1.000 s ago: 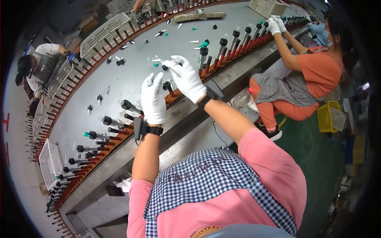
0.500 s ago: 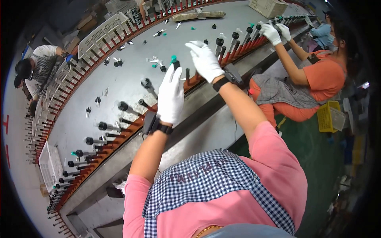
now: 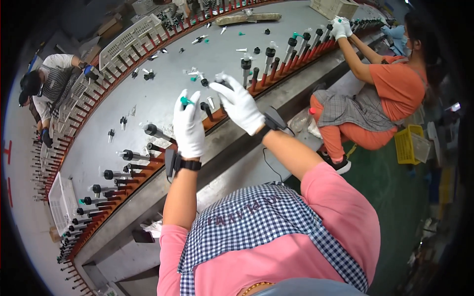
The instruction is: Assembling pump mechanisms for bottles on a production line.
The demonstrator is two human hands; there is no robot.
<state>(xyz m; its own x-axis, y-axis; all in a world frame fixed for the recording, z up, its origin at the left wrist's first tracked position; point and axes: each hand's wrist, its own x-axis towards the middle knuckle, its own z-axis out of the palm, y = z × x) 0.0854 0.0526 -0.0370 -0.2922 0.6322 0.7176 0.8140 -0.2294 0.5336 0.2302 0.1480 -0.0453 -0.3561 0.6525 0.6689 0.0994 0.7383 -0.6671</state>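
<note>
My left hand [image 3: 189, 129], in a white glove, pinches a small teal cap [image 3: 186, 101] between its fingertips above the rail. My right hand [image 3: 240, 104], also gloved, is raised just to its right and grips a small part [image 3: 220, 79] at its fingertips; what kind of part is hard to tell. Below both hands runs a curved rail of red pegs [image 3: 276, 69] carrying upright black cylindrical parts [image 3: 246, 64]. One such black part [image 3: 205, 106] sits between my hands. Each wrist wears a black band.
The grey curved table [image 3: 163, 64] is strewn with small black, white and teal pieces. A person in an orange shirt [image 3: 395, 84] works at the rail to the right, another person [image 3: 47, 86] at the far left. White baskets [image 3: 126, 39] [image 3: 61, 202] and a yellow crate [image 3: 410, 143] stand around.
My right hand has drawn back from farther up the table toward my left hand. My left hand has risen and turned, now showing the teal cap at its fingertips.
</note>
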